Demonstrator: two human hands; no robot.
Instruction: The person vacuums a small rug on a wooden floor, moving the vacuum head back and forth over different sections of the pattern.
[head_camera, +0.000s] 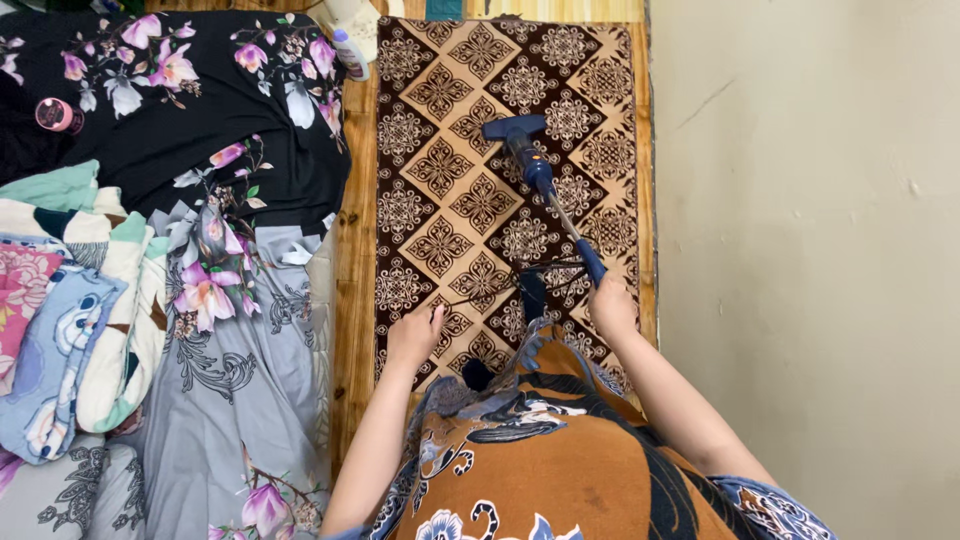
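Vacuuming stroke in hand, judging by pose: right hand (611, 305) clamped on blue handheld vacuum cleaner (540, 180), nozzle resting mid brown-and-cream patterned rug (440, 150). Left hand (414, 335), fingers apart, pinching black cord. Next stroke needs cord clear of nozzle.

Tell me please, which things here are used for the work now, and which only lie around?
In use:
- blue vacuum cleaner, held by the right hand
- patterned brown rug under its head
- thin black cord at the left hand

Lying about:
- floral bedding
- folded blankets
- white bottle
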